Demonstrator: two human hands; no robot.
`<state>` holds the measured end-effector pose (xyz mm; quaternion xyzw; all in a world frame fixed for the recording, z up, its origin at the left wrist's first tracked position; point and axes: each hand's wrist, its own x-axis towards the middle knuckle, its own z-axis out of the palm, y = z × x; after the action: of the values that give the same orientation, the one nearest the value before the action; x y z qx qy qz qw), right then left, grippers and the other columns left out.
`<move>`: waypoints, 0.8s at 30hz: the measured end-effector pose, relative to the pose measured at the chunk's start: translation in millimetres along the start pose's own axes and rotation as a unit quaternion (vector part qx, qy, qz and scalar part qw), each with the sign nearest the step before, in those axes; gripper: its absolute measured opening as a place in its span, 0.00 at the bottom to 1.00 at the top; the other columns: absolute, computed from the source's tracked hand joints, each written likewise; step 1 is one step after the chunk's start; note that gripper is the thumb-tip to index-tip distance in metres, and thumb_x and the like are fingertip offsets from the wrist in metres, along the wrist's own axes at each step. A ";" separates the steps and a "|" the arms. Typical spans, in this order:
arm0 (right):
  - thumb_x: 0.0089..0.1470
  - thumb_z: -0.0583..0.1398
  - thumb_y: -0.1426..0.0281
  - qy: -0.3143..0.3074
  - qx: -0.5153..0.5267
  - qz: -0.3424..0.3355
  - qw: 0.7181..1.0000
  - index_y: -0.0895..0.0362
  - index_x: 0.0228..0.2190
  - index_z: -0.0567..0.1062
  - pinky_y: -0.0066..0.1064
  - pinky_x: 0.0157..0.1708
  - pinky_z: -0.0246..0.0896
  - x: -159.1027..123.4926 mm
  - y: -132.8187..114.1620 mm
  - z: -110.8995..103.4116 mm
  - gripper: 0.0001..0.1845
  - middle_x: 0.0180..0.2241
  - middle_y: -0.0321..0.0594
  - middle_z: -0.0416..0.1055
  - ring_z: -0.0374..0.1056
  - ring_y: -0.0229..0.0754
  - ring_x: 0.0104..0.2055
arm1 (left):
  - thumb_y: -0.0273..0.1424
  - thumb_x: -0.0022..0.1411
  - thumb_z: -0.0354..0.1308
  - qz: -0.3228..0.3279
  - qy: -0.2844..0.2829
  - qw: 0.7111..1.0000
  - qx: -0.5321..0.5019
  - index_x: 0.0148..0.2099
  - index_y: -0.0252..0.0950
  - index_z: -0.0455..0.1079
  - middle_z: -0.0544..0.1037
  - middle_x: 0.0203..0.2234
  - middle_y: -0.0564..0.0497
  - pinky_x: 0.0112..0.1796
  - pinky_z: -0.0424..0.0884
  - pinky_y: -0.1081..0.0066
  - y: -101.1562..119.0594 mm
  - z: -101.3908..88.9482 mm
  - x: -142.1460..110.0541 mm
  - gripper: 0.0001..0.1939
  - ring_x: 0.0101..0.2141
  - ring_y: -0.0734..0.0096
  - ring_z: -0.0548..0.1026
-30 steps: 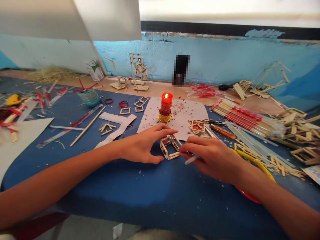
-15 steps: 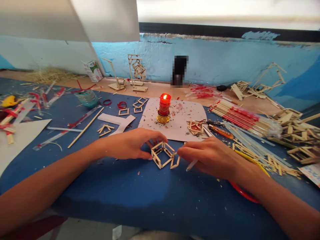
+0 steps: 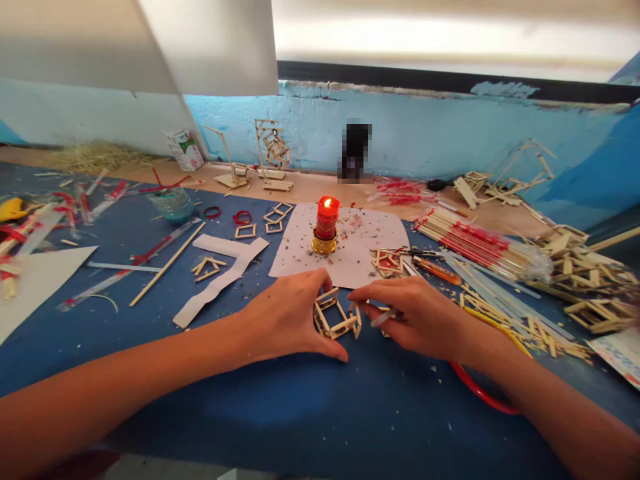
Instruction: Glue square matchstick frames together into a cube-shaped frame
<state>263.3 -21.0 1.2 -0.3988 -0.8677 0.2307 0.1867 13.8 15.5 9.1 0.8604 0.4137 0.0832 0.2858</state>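
Observation:
A small frame of glued wooden sticks (image 3: 336,315) stands on the blue table (image 3: 280,413) in front of me. My left hand (image 3: 290,319) curls round its left side, thumb below and fingers on top, gripping it. My right hand (image 3: 417,317) pinches the frame's right edge with thumb and forefinger and also holds a thin white stick (image 3: 383,319) under its fingers. A lit red candle (image 3: 326,221) in a gold holder burns just behind, on a white sheet (image 3: 360,250).
Bundled red-and-tan sticks (image 3: 475,243) and heaps of stick frames (image 3: 585,280) lie right. An orange cutter (image 3: 436,270) and small frames (image 3: 389,261) sit by the sheet. Paper strips (image 3: 220,273), a cup (image 3: 174,203), red rings (image 3: 243,217) are left; stick models (image 3: 273,150) stand at back.
The stick frame has been turned and folded up between both hands. My left hand has closed round it from the left, and both hands have shifted slightly nearer to me.

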 end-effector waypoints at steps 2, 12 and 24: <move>0.59 0.61 0.74 0.004 0.056 0.051 0.997 0.55 0.45 0.80 0.27 0.33 0.59 1.2 -4.9 -0.6 0.13 0.34 0.36 0.79 0.70 0.35 0.29 | 0.57 0.39 0.76 0.003 -0.033 0.999 -0.040 0.50 0.37 0.67 0.76 0.35 0.50 0.30 0.67 0.67 -2.5 -2.7 -1.3 0.43 0.32 0.60 0.75; 0.60 0.63 0.64 -0.037 0.250 0.241 0.937 0.57 0.31 0.79 0.29 0.25 0.47 14.2 -4.0 -4.3 0.10 0.23 0.29 0.61 0.54 0.34 0.26 | 0.39 0.54 0.73 0.056 -0.188 0.970 -0.144 0.57 0.38 0.70 0.77 0.34 0.53 0.32 0.72 0.70 -26.8 -18.6 15.1 0.31 0.31 0.68 0.74; 0.55 0.65 0.68 -0.006 0.279 0.301 0.912 0.56 0.34 0.81 0.29 0.25 0.51 29.1 -9.8 1.8 0.05 0.24 0.31 0.71 0.60 0.34 0.26 | 0.32 0.60 0.68 0.105 -0.231 0.958 -0.132 0.61 0.40 0.67 0.71 0.47 0.49 0.36 0.72 0.71 -23.5 -21.6 25.0 0.28 0.36 0.69 0.75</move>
<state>238.7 -4.5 9.2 -0.5711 -0.6080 0.5110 0.2074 6.1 55.1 11.4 0.8496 0.2288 -0.0345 0.4740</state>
